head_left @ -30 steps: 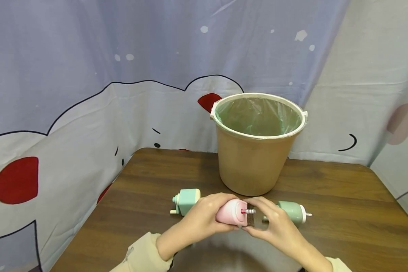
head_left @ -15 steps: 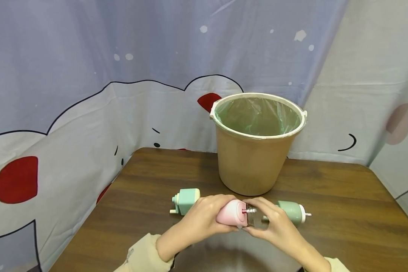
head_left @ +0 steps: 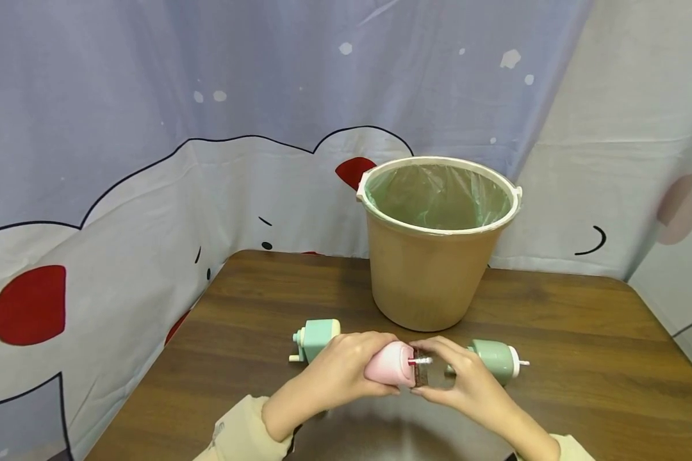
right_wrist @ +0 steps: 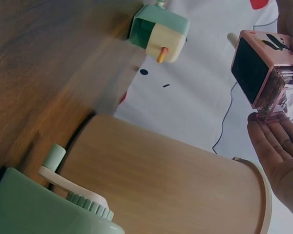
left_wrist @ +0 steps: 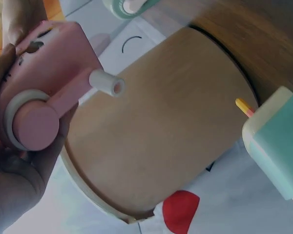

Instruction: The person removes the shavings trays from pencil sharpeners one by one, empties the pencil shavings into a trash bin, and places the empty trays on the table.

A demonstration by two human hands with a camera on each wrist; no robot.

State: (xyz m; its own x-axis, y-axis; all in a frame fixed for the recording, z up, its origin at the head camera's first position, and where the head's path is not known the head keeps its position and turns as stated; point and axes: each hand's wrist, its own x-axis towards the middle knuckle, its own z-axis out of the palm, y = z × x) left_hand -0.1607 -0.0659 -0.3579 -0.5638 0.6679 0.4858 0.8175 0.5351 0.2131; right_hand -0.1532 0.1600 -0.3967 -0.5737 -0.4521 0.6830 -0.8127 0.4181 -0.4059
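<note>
Above the near part of the table, my left hand [head_left: 346, 368] grips a pink crank pencil sharpener [head_left: 387, 363], fingers wrapped round its body. A red-and-white pencil end [head_left: 420, 361] juts from its face. My right hand [head_left: 460, 374] pinches the clear shavings drawer [head_left: 421, 371] between thumb and fingers. In the right wrist view the drawer [right_wrist: 278, 100] sits partly out of the body, dark shavings inside and fingers under its edge. The pink crank with its white knob [left_wrist: 106, 82] points outward in the left wrist view, with the left hand [left_wrist: 19, 170] cupped beneath.
A tan bucket [head_left: 429, 275] lined with a clear bag stands beyond the hands. A mint sharpener [head_left: 318, 339] lies to the left, a sage green sharpener [head_left: 494, 360] to the right. A printed curtain [head_left: 300, 205] hangs behind the wooden table [head_left: 582, 333].
The pink sharpener has shifted slightly left and tipped a little, with the right fingers still on the drawer. The bucket and the other sharpeners stay put.
</note>
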